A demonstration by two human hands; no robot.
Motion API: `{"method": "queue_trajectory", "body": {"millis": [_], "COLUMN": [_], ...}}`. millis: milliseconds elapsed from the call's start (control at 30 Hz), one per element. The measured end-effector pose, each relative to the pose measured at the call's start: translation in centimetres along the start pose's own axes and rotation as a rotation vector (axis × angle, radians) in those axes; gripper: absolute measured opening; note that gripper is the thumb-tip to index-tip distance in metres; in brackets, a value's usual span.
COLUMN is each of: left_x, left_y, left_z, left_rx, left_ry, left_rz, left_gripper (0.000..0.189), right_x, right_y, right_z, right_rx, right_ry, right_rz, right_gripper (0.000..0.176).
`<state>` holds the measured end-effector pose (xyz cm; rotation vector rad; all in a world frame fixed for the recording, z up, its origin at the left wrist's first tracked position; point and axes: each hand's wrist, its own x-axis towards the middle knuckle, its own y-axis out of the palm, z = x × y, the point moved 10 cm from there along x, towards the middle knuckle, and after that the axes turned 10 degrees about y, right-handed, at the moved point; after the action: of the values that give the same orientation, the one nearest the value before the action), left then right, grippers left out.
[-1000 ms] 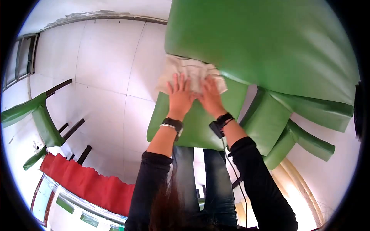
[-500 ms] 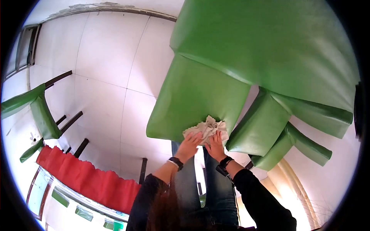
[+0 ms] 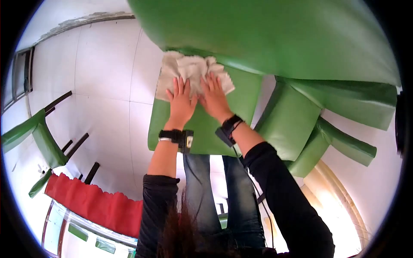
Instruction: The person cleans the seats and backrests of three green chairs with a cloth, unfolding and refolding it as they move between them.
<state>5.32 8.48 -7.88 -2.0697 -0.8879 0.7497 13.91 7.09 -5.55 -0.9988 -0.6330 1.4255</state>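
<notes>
A beige cloth [image 3: 189,66] with zigzag edges lies spread and wrinkled on the seat of a green chair [image 3: 206,133], close to where the seat meets the backrest [image 3: 258,38]. Flat on the cloth's left part rests my left hand [image 3: 181,103], fingers stretched out and apart. My right hand [image 3: 215,99] presses on it to the right, also with extended fingers. The thumbs of both hands come close together. Each wrist wears a black band with a small device.
More green chairs [image 3: 292,116] stand at the right, close beside this one. Another green chair [image 3: 49,137] with dark legs is at the left, near a red scalloped cloth [image 3: 94,202]. Pale tiled floor [image 3: 103,64] shows at the left. A cable hangs along my right arm.
Both hands have pushed the cloth from the seat's front edge back toward the backrest. The cloth is more spread out now. The view has shifted, too.
</notes>
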Motion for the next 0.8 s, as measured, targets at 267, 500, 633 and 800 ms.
{"method": "queue_trajectory", "body": {"millis": [267,500,633,800], "left_x": [-15.8,-15.7,-5.5,3.3], "left_y": [9.4,10.9,7.1,7.2], "left_z": [-9.4,-9.7,-9.3,-10.1], "left_rx": [0.117,0.190,0.297,0.117], "left_ry": [0.400,0.507,0.477,0.366], "left_rz": [0.580,0.567,0.389,0.318], "left_gripper": [0.060,0.052,0.053,0.062], "right_x": [-22.0,-22.0,-12.6,-4.8], "right_y": [4.4,4.5,0.3,-5.2], "right_z": [-2.9,-4.3,-7.4,-11.9], "right_rx": [-0.027,-0.066,-0.025,0.046], "right_ry": [0.152,-0.020,0.035,0.204], "right_rz": [0.286,0.333,0.104,-0.127], "right_gripper": [0.049,0.046,0.049,0.052]}}
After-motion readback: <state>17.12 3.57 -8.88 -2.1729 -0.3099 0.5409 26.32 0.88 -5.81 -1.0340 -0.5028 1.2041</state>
